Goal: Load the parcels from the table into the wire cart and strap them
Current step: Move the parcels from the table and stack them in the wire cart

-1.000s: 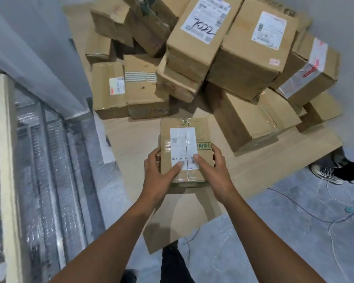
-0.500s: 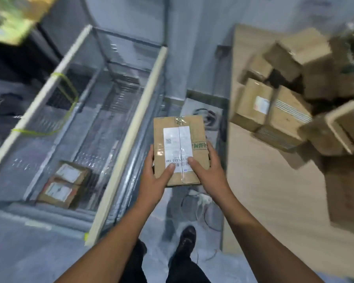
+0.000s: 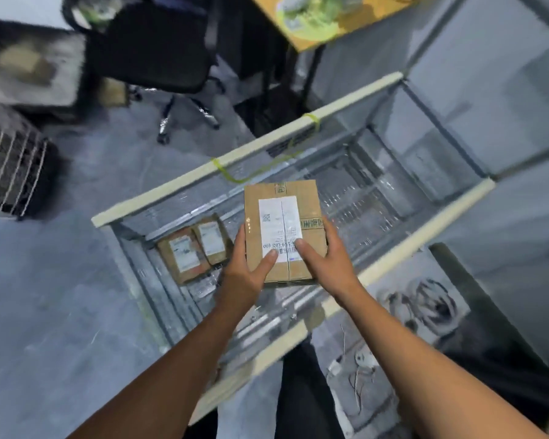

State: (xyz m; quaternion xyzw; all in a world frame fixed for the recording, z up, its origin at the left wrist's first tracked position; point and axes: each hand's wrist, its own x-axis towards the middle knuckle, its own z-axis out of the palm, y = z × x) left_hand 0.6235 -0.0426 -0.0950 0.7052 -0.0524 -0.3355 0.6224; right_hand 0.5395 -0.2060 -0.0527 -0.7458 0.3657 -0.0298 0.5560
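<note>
**Above the cart's near rail, one box in two hands**

Between the palms, the box (image 3: 282, 229) is held flat with its label (image 3: 279, 223) facing up. The left hand (image 3: 244, 274) wraps its left edge and the right hand (image 3: 327, 264) its right edge. Both thumbs press on the top near the close end, and the fingers curl along the sides. The box hangs over the open cart (image 3: 254, 150), just inside the near rail, and is not yet set down.

Its small size and the easy hold suggest it is light. The cardboard looks stiff, with a taped seam down the middle, so the side edges are probably the safest place to grip. The tape and label may be slick under the thumbs.

On the cart floor, two more parcels (image 3: 184, 255) lie side by side near the left corner, with bare floor to their right. A yellow strap (image 3: 235, 177) loops down from the far rail.

Around the cart is a grey floor (image 3: 61, 296). An office chair (image 3: 159, 49) stands beyond the far rail, a wire rack (image 3: 10, 166) sits off to the left, and loose cables (image 3: 425, 308) lie to the right.
</note>
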